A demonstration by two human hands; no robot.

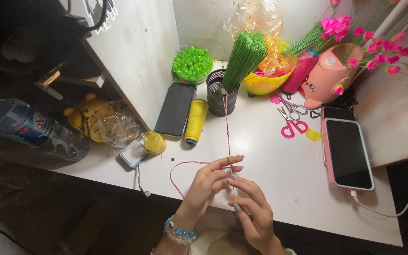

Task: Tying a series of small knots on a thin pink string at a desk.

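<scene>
Two hands are seen over the front edge of the desk. A thin stem is pinched by the left hand near its lower end and by the right hand just below. Its upper end reaches a black mesh cup. A pink thread loops beside the left hand. Scissors and a phone lie at the right, well apart.

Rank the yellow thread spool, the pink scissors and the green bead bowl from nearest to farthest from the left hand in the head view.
From the left hand:
1. Yellow thread spool, up and slightly left, beside a dark phone.
2. Pink scissors, up to the right, by the pink pot.
3. Green bead bowl, at the back, against the wall.
</scene>
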